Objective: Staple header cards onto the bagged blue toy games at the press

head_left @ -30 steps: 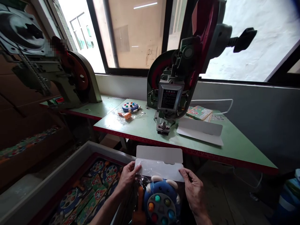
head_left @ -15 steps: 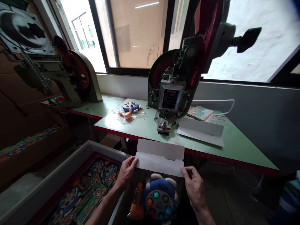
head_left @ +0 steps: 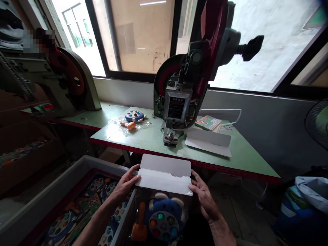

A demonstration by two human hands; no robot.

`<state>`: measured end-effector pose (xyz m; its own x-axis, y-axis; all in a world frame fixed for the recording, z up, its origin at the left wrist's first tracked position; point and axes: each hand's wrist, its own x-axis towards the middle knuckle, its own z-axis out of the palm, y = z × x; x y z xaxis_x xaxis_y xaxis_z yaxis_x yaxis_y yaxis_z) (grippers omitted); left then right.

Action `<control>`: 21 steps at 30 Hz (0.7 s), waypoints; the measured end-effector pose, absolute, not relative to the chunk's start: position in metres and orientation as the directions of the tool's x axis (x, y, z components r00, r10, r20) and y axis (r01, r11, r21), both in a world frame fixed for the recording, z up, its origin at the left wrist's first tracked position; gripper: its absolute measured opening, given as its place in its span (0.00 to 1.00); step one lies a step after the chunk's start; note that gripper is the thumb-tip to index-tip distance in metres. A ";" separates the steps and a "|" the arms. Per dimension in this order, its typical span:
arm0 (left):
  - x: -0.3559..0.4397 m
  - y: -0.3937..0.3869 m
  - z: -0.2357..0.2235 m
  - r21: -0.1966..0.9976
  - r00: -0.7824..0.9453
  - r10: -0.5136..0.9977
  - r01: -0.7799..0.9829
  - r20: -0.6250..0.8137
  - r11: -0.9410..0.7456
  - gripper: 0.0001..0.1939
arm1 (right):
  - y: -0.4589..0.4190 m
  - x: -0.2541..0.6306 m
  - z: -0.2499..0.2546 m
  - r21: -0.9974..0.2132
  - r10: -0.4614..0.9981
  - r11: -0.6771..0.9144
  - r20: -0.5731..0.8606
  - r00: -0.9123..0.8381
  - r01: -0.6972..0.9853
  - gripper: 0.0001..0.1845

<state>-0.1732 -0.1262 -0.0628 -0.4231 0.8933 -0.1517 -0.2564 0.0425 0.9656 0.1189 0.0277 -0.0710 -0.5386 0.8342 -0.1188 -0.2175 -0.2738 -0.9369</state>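
Observation:
A folded white card spans the gap between my hands, its crease running across and its upper flap raised. My left hand pinches the card's left end. On the right end, my right hand grips with the thumb in front and fingers partly behind. Below the card hangs a clear plastic bag, seemingly joined to it. Inside show a blue animal-shaped toy with coloured knobs and an orange toy hammer. The card is in front of the table edge, below the stapling machine's head.
The green table bears the machine, another folded white card, printed cards and a loose toy with a hammer. A grey bin of packed toys stands left. A blue-and-white sack and a fan are right.
The view has turned right, bringing the fan into sight. My right hand's fingers have shifted partly behind the card, and the card sits closer to the table edge. Both hands keep hold.

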 end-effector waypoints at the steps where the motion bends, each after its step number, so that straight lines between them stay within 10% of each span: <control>1: -0.173 -0.127 -0.065 0.964 -0.423 0.894 -0.265 -0.145 0.031 0.36 | 0.028 0.119 -0.072 -0.931 0.826 -0.287 -0.122 -0.550 -0.226 0.34; 4: -0.171 -0.127 -0.075 0.970 -0.431 0.899 -0.241 -0.084 -0.025 0.19 | 0.030 0.121 -0.080 -0.927 0.836 -0.294 -0.132 -0.532 -0.232 0.16; 10: -0.170 -0.131 -0.079 0.995 -0.475 0.880 -0.087 -0.001 -0.046 0.09 | 0.032 0.126 -0.081 -0.931 0.769 -0.345 -0.207 -0.605 -0.119 0.21; 21: -0.163 -0.140 -0.067 0.998 -0.430 0.901 -0.037 -0.058 0.046 0.22 | 0.027 0.118 -0.094 -0.994 0.928 -0.034 0.007 -0.373 -0.103 0.22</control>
